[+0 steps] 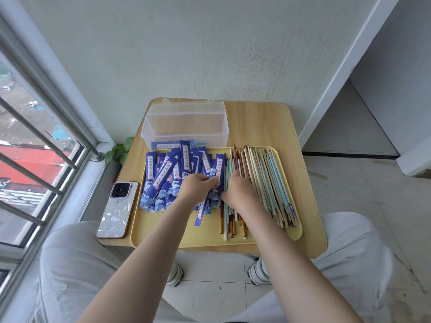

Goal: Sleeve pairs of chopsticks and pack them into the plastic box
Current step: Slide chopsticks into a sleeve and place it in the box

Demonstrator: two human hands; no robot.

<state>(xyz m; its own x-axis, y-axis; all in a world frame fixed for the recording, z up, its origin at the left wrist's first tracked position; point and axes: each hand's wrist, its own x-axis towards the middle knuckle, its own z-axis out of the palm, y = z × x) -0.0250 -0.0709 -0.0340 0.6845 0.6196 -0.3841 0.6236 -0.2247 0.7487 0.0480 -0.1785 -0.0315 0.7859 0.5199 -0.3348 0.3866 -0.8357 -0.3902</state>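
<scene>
A yellow tray (163, 238) on a small wooden table holds a heap of blue paper sleeves (163, 180) on its left half and several loose chopsticks (268, 180) on its right half. My left hand (198, 187) pinches one blue sleeve (213, 173) at the heap's right edge. My right hand (238, 192) rests palm down on the chopsticks' left side, fingers curled over them; what it grips is hidden. The clear plastic box (186, 129) stands open behind the tray, its lid tipped back, and looks empty.
A phone (117, 209) lies on the table's left front corner beside the tray. A small green plant (120, 151) sits by the window sill on the left. My knees flank the table's front edge. A wall stands right behind the box.
</scene>
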